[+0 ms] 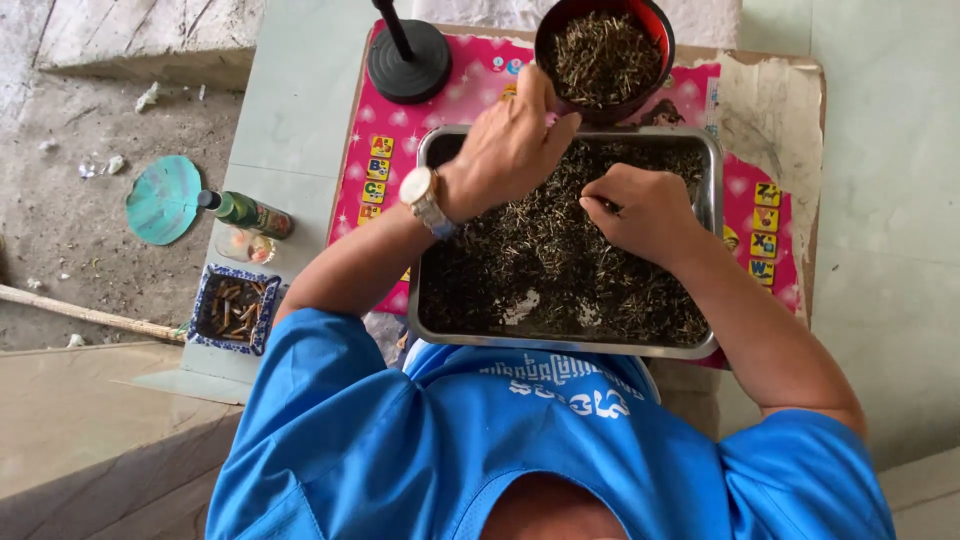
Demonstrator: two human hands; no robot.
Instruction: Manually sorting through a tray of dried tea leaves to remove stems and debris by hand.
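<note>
A rectangular steel tray (430,338) full of dark dried shreds and thin stalks rests on a small table with a pink picture mat (480,85). My left hand (512,148), with a wristwatch, hovers over the tray's far edge with fingers pinched together, just below a dark red bowl (657,30) holding more stalks. My right hand (645,210) rests in the shreds at the tray's middle right, fingers curled and pinching at small bits; what it holds is too small to tell.
A black round stand base (410,62) sits at the mat's far left. On the floor to the left lie a green bottle (248,213), a small glass (243,246), a blue-patterned square dish (205,300) of stubs, a teal fan (162,200) and a stick (90,314).
</note>
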